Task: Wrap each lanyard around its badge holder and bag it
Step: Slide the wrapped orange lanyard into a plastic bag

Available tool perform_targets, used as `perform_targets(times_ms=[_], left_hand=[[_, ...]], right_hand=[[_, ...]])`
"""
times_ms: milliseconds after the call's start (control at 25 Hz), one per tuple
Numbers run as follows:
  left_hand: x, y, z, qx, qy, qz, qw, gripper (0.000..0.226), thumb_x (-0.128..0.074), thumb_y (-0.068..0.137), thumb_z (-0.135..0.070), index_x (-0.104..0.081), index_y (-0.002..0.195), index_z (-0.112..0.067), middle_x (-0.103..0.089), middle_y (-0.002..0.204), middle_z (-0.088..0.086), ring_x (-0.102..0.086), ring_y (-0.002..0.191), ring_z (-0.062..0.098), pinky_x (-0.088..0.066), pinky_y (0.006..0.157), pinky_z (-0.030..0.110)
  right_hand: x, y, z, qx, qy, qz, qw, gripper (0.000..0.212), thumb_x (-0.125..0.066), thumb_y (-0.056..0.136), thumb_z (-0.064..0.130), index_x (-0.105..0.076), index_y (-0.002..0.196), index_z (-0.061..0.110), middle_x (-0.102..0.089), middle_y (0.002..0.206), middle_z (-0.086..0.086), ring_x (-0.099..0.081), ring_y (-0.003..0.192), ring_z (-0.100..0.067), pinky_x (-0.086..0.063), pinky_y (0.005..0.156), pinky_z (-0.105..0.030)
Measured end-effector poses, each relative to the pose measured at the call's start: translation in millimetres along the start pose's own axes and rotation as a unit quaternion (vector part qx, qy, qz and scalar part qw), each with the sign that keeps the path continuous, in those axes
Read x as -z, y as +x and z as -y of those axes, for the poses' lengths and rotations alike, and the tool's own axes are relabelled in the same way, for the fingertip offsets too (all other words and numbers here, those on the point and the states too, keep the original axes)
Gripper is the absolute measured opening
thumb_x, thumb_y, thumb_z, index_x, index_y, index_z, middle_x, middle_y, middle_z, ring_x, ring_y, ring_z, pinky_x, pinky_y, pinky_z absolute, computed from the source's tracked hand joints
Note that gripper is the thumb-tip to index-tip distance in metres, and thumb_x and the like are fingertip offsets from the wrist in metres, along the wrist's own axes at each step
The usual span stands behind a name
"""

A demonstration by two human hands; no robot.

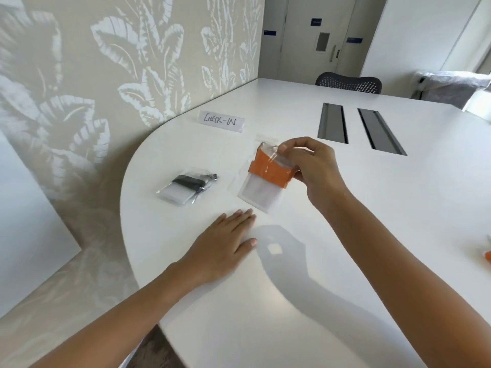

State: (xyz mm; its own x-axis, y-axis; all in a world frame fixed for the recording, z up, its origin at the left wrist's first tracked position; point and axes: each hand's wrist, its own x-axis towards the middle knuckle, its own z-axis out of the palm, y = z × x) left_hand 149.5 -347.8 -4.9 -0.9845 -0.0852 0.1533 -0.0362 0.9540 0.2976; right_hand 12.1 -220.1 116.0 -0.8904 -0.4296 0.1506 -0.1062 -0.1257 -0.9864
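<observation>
My right hand [310, 168] holds a clear bag [259, 192] up above the white table [345, 235], gripping it near its top. Inside the bag sits a white badge holder with an orange lanyard [268, 172] wound around its upper half. My left hand [225, 248] lies flat on the table with fingers together, palm down, holding nothing, just below the held bag. To the left on the table lies a second clear bag [183, 189] containing a white badge holder wrapped with a black lanyard and its metal clip.
A "CHECK-IN" paper sign [221, 120] stands near the wall. Two grey cable slots [361, 128] are set into the table further back. An orange item [487, 254] shows at the right edge. A dark mesh chair [348, 82] stands behind the table.
</observation>
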Motion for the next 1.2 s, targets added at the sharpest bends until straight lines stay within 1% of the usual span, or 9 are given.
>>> perform_targets(times_ms=[160,360,520,640,760,880,960,1080,1200], left_hand=[[-4.3,-2.1,3.3,-0.012,0.028,-0.019,0.999,0.060,-0.025,0.101,-0.046,-0.009,0.154,-0.022,-0.004,0.162,-0.010,-0.001,0.147,0.004,0.004,0.118,0.023],[-6.4,-3.0,3.7,-0.026,0.022,-0.037,0.999,0.060,-0.025,0.102,-0.044,-0.011,0.154,-0.018,-0.005,0.162,-0.007,0.001,0.148,0.005,0.008,0.117,0.020],[-7.6,-4.3,4.7,-0.034,0.017,-0.052,0.998,0.060,-0.026,0.102,-0.042,-0.013,0.153,-0.015,-0.008,0.162,-0.004,-0.001,0.148,0.007,0.009,0.116,0.018],[-8.5,-3.7,6.2,-0.041,0.021,-0.051,0.998,0.059,-0.025,0.103,-0.042,-0.012,0.154,-0.015,-0.006,0.162,-0.003,0.000,0.148,0.008,0.008,0.117,0.020],[-9.7,-3.3,6.0,-0.044,0.029,-0.047,0.998,0.059,-0.023,0.103,-0.042,-0.011,0.154,-0.014,-0.008,0.162,-0.002,-0.001,0.148,0.009,0.008,0.118,0.021],[-8.3,-4.0,5.4,-0.045,0.025,-0.060,0.997,0.058,-0.026,0.103,-0.041,-0.015,0.153,-0.013,-0.017,0.160,0.001,-0.008,0.148,0.011,0.003,0.119,0.023],[-6.7,-4.3,5.1,-0.049,0.022,-0.068,0.996,0.058,-0.028,0.102,-0.040,-0.017,0.153,-0.012,-0.020,0.160,0.002,-0.010,0.148,0.011,0.000,0.120,0.024],[-6.0,-4.7,3.7,-0.049,0.024,-0.067,0.996,0.059,-0.028,0.103,-0.040,-0.016,0.153,-0.012,-0.018,0.160,0.002,-0.009,0.148,0.011,0.000,0.120,0.024],[-6.4,-5.4,3.2,-0.049,0.027,-0.066,0.996,0.059,-0.027,0.102,-0.041,-0.015,0.153,-0.012,-0.017,0.161,0.001,-0.008,0.148,0.010,0.001,0.120,0.024]], right_hand=[[-47.8,29.6,-28.6,-0.125,0.025,0.050,0.991,0.012,-0.066,0.078,-0.006,-0.065,0.076,0.005,-0.064,0.075,-0.009,-0.061,0.059,-0.020,-0.051,0.054,-0.024],[-80.8,55.5,-69.0,-0.212,-0.028,0.032,0.976,0.013,-0.065,0.078,-0.010,-0.062,0.073,0.002,-0.059,0.076,-0.013,-0.055,0.069,-0.026,-0.051,0.058,-0.030],[-84.1,56.2,-84.7,-0.093,-0.227,0.071,0.967,0.014,-0.069,0.082,0.001,-0.069,0.095,0.007,-0.069,0.094,-0.012,-0.062,0.078,-0.019,-0.051,0.068,-0.022],[-82.4,48.7,-81.8,0.074,-0.392,0.080,0.914,0.024,-0.068,0.086,0.009,-0.068,0.110,0.009,-0.070,0.109,-0.003,-0.061,0.096,-0.013,-0.046,0.085,-0.019],[-80.1,37.5,-80.0,0.162,-0.420,0.176,0.875,0.033,-0.058,0.088,-0.002,-0.070,0.114,0.013,-0.070,0.117,0.001,-0.061,0.114,-0.015,-0.039,0.096,-0.014],[-74.6,28.5,-87.4,0.161,-0.445,0.324,0.819,0.054,-0.044,0.089,-0.016,-0.064,0.128,0.016,-0.069,0.108,0.010,-0.048,0.134,-0.021,-0.035,0.111,-0.029],[-72.1,29.6,-92.3,0.138,-0.437,0.362,0.812,0.061,-0.038,0.091,-0.017,-0.054,0.138,0.018,-0.063,0.099,0.016,-0.031,0.145,-0.017,-0.022,0.120,-0.033],[-74.8,33.0,-94.2,0.131,-0.419,0.367,0.820,0.061,-0.038,0.093,-0.015,-0.049,0.142,0.020,-0.052,0.144,0.001,-0.018,0.149,-0.013,-0.014,0.123,-0.033],[-75.1,33.6,-94.5,0.131,-0.391,0.370,0.833,0.058,-0.041,0.094,-0.015,-0.052,0.140,0.019,-0.054,0.140,0.007,-0.021,0.148,-0.012,-0.017,0.122,-0.030]])
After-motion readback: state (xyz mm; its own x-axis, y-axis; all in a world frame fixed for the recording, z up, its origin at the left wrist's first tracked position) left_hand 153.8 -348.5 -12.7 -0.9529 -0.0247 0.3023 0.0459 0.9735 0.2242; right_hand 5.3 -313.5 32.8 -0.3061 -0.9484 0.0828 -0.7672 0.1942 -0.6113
